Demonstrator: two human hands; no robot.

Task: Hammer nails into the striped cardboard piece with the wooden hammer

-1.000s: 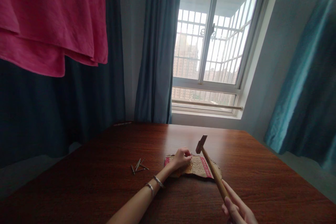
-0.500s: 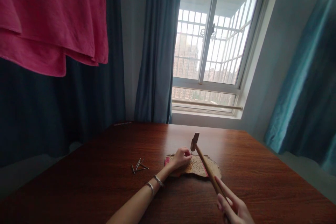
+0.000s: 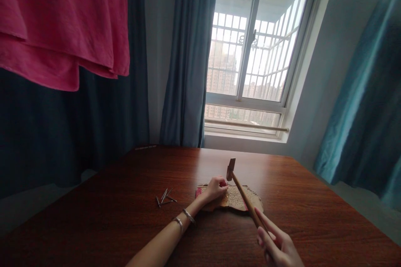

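Note:
My right hand is wrapped round the wooden handle of a hammer, whose head is raised just right of my left fingertips. My left hand, with two bracelets at the wrist, rests on a ragged-edged tan board. Its thumb and forefinger pinch what looks like a thin nail, mostly hidden by the fingers and hammer head. Dark holes or dots cover the board, and pink patches show on it. Left of the board lie several loose nails in a small heap.
Everything rests on a brown wooden table. Behind it are a barred window and blue curtains. A pink cloth hangs at upper left. A thin strip lies at the table's far left edge.
The hammer head has shifted very slightly left, nearer my left fingertips, and its tilt differs a little. My left hand keeps its place on the board; the loose nails are unchanged.

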